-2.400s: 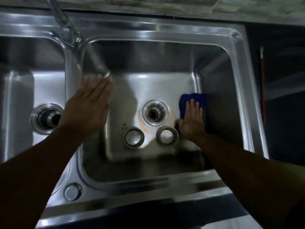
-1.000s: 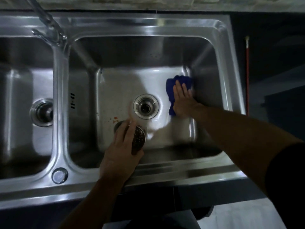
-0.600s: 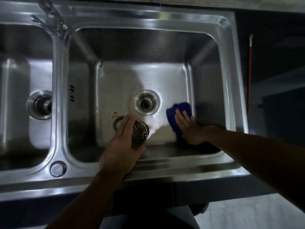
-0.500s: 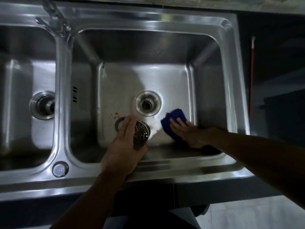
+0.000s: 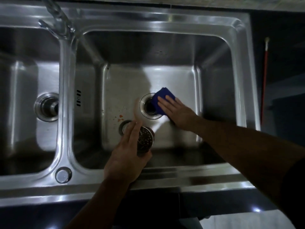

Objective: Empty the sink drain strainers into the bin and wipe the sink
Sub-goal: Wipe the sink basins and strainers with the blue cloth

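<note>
The left hand (image 5: 125, 156) is gripping a strainer (image 5: 145, 140), lifted at 6 o'clock of the drain (image 5: 149, 105). A second strainer (image 5: 123, 126) is lying on the sink (image 5: 165, 80) floor just behind. The right hand (image 5: 179, 113), fingers flat and apart, is pressing a cloth (image 5: 162, 100) at the drain's 3 o'clock edge.

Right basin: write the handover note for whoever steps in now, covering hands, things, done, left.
Left hand: holds one perforated strainer above the basin floor.
Right hand: flat on the blue cloth, pressed at the edge of the open drain.
Second strainer lies on the floor, partly behind the left hand.
Done: both strainers are out of their drains.
Left: orange specks to wipe; the bin is not in view.
</note>
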